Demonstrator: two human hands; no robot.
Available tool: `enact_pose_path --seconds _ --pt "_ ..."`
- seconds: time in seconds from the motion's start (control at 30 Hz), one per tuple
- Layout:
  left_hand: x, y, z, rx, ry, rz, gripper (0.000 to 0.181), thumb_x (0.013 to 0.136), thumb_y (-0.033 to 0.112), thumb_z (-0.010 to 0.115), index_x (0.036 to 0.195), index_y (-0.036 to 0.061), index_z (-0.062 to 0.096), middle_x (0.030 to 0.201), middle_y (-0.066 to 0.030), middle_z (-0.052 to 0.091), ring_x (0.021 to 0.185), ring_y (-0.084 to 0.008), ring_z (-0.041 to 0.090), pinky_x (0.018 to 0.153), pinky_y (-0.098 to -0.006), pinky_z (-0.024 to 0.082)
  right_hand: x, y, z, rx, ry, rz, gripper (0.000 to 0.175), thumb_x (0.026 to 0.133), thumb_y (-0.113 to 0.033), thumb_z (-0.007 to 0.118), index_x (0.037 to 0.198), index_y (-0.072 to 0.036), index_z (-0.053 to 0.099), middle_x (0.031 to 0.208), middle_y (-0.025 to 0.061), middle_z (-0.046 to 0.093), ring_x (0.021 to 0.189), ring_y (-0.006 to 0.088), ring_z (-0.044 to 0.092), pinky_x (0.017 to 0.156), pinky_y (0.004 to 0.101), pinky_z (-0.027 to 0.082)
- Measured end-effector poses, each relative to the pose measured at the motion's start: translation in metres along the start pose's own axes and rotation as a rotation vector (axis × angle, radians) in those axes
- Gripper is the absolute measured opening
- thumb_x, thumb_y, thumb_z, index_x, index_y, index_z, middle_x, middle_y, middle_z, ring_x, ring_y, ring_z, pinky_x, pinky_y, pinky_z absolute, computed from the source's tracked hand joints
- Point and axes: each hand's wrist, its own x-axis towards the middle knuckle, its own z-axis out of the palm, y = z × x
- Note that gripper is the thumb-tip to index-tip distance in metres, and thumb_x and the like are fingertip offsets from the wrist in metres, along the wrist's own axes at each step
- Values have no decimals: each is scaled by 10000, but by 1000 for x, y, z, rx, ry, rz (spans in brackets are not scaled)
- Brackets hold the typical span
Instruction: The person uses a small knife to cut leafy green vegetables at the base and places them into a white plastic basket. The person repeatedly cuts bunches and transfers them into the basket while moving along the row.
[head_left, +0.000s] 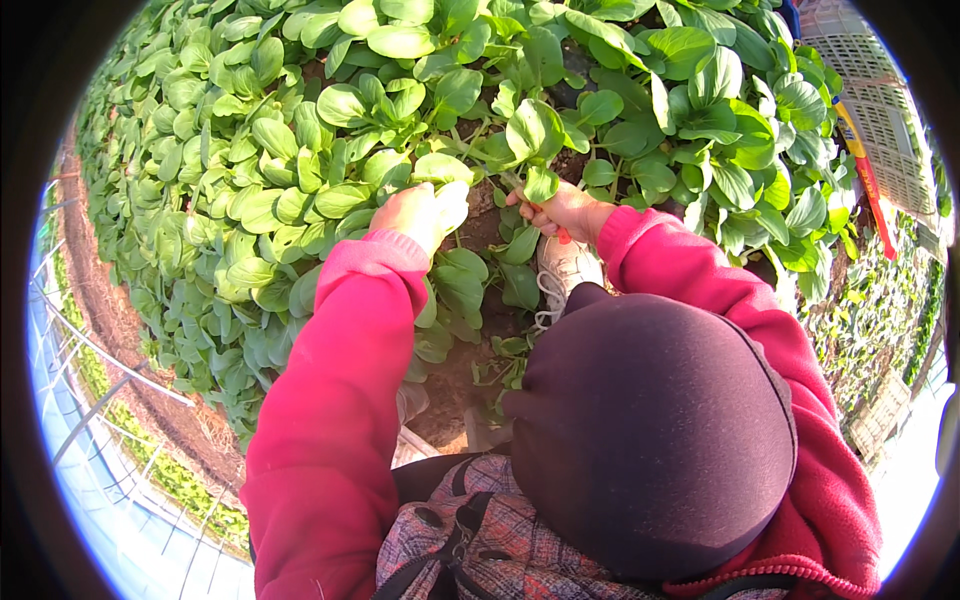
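Dense leafy greens (262, 202) with broad oval leaves grow before me. My left hand (415, 215) is closed among the leaves, with a pale, sunlit leaf (452, 204) at its fingers; overexposure hides the exact grip. To its right, my right hand (553, 211) is curled around a small tool with a red-orange part (563, 235) showing below the fingers. The rest of the tool is hidden. A leafy green plant (535, 135) stands right above the right hand, its leaves overlapping the fingers. Bare brown soil (484, 217) shows between the two hands.
A light shoe (568, 268) with white laces stands just below my right hand. My knee in dark cloth (652, 435) rises close beneath the right arm. Pale plastic crates (862, 97) lie at the upper right, beside a red and yellow strip (868, 180). A metal frame (97, 345) stands at the left.
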Motion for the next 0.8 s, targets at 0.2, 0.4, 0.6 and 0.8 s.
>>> enact_pose_path --seconds 0.2,0.4,0.6,0.8 --pt "5 -6 3 24 -21 12 313 926 304 547 1074 41 631 1077 -209 679 1036 -375 646 874 -460 506 -8 -4 -1 -153 73 -93 262 987 -291 468 1074 -65 568 714 -13 494 487 60 339 448 238 282" --pt "2 -7 3 22 4 29 312 916 309 554 1057 42 630 1069 -206 678 1033 -373 645 872 -458 506 -6 0 5 -174 101 -99 223 946 -283 508 1024 -89 585 673 -18 497 486 85 369 448 262 299" --pt "4 -8 2 4 21 36 356 895 360 580 1036 38 637 1065 -209 680 1024 -377 647 871 -454 507 2 -3 10 -132 33 -43 227 990 -235 486 1094 -52 570 691 -13 498 467 71 338 440 246 284" --pt "-5 -17 -5 -388 14 72 502 806 452 703 1067 28 643 1056 -195 692 986 -335 666 874 -397 511 -18 3 -5 -165 112 -206 192 991 -219 517 1103 -87 601 677 -32 501 456 60 340 421 227 253"
